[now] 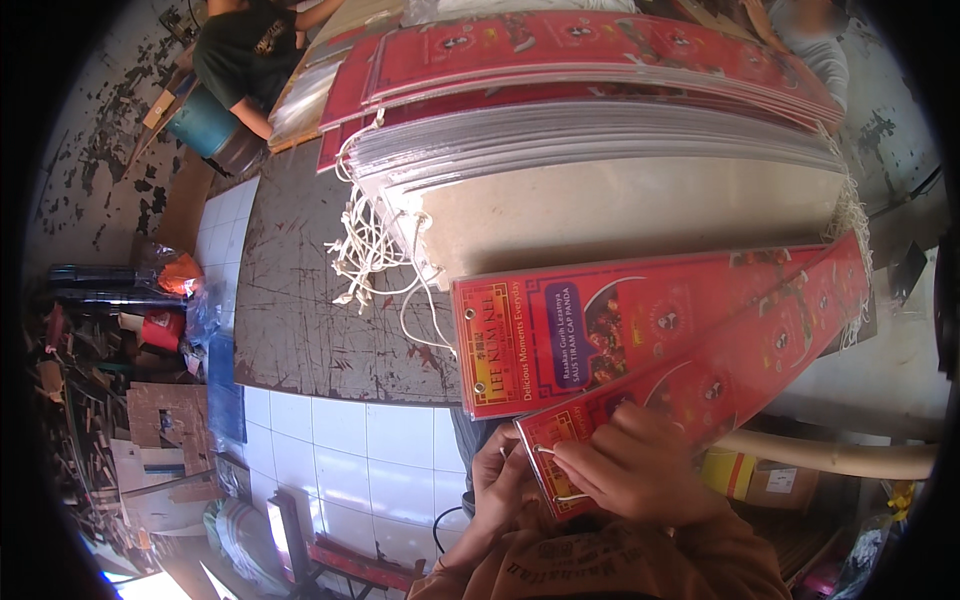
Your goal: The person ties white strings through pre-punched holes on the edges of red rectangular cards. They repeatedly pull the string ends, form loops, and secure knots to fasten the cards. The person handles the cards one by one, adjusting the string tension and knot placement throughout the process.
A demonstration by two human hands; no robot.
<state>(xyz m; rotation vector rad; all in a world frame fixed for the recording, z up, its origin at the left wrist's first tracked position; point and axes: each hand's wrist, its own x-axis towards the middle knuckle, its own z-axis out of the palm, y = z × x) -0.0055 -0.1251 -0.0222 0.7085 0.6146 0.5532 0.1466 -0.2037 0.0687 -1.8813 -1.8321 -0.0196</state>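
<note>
A long red printed plastic sign (700, 395) slants toward me, its yellow-ended corner between my hands. My right hand (635, 462) lies over this near end, thumb and finger pinching a white cord (545, 451) that runs through an eyelet. At the sign's left edge, my left hand (498, 482) is closed, with a small white bit of cord showing at its fingertips; the rest is hidden. Another red sign (640, 320) lies flat just beyond, with metal eyelets at its left end.
A tall stack of signs (640, 195) with pale backs stands on the scratched dark table (320, 330). Loose white cords (365, 245) dangle from its left end. Two people (245, 50) are at the far side. Scrap pieces (160, 430) lie at left; a pale pole (830, 455) is at right.
</note>
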